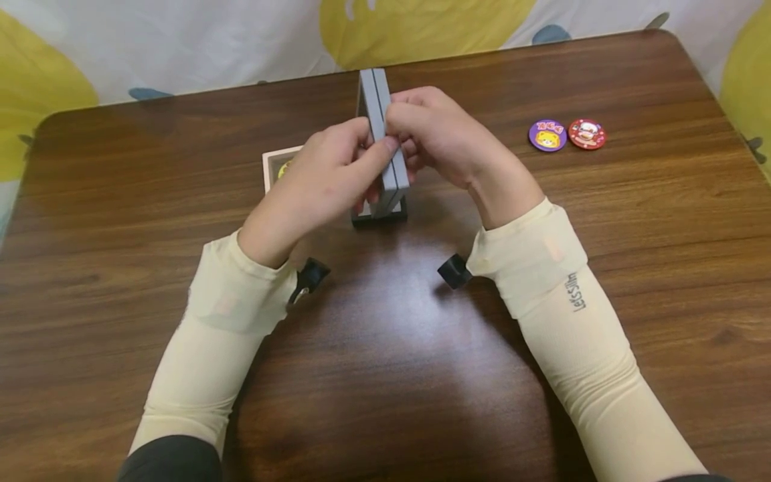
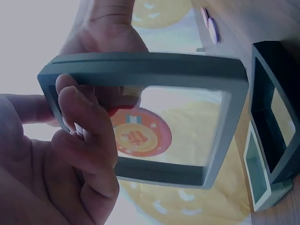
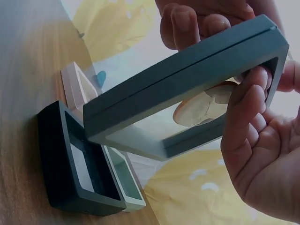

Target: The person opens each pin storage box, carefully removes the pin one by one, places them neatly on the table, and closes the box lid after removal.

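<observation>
left hand (image 1: pixel 319 177), right hand (image 1: pixel 448 137) grip grey frame (image 1: pixel 377 107)
badges (image 1: pixel 547 136) at three o'clock; it partly blocks black frame (image 1: pixel 361 221) at six

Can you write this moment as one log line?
left grip: holds gray frame | right grip: holds same frame | red badge: seen through frame | purple badge: on table
</observation>
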Demonstrator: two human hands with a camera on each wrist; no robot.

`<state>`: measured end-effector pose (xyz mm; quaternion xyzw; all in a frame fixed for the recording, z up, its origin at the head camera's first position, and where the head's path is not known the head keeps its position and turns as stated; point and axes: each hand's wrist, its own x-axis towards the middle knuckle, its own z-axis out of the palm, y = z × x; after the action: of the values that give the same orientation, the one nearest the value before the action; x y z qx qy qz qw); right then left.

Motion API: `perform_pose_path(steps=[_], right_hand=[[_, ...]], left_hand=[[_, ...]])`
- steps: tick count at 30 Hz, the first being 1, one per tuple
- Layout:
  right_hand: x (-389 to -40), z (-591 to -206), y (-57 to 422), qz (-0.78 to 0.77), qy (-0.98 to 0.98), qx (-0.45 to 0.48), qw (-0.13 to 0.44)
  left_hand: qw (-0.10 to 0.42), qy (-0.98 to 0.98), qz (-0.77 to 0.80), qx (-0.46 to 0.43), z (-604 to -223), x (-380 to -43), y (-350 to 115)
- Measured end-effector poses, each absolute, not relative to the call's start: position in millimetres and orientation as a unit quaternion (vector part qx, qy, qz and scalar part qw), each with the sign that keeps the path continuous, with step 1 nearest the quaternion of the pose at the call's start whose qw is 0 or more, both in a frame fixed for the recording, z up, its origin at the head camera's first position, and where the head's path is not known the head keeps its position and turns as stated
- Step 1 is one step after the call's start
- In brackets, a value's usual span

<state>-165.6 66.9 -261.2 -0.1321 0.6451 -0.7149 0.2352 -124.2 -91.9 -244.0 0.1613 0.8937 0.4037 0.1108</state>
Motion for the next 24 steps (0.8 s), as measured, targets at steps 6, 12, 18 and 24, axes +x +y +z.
perform_pose_path(steps=[6,12,18,24], right_hand=[[-165.3,-260.7,68.3,-0.718,0.642,-0.13,0.236],[-166.8,-259.3,70.8,-0.703,0.656,-0.141,0.236],[-168.4,-261.5,70.1,-0.695,0.664,-0.149,0.233],[-169.0,-262.1,70.5,-0.696,0.662,-0.15,0.236]], left_hand=[[0.097,0.891,0.416,0.153,-246.5,-128.2,-93.5],[0.086,0.878,0.446,0.152,-247.6,-129.7,-94.5],[0.085,0.884,0.434,0.152,-248.2,-129.3,-93.7],[0.086,0.881,0.44,0.15,-251.0,-130.6,-92.5]])
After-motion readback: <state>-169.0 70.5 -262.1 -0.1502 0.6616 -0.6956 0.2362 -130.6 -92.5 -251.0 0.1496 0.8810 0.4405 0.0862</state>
